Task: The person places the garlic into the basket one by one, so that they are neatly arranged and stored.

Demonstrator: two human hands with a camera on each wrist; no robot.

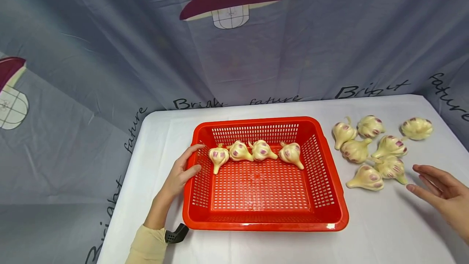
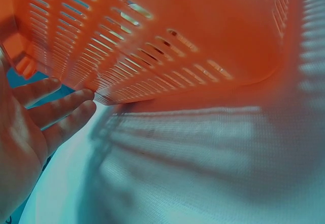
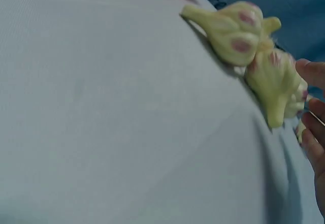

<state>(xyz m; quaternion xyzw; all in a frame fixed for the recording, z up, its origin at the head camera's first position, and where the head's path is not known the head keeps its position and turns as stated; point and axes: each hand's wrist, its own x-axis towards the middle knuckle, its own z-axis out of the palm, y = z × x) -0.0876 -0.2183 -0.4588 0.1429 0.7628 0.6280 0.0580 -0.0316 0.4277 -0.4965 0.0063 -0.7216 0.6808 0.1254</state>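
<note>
Garlic bulb [image 1: 390, 167] lies just far-left of the empty, loosely spread right hand [image 1: 441, 194], stem angled near-right; the left hand [image 1: 178, 176] grips the red basket [image 1: 265, 226].

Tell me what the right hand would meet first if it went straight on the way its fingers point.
Most likely the nearest garlic bulb, just beyond the fingertips of the right hand. Height is unclear, so the hand might pass above it.
</note>
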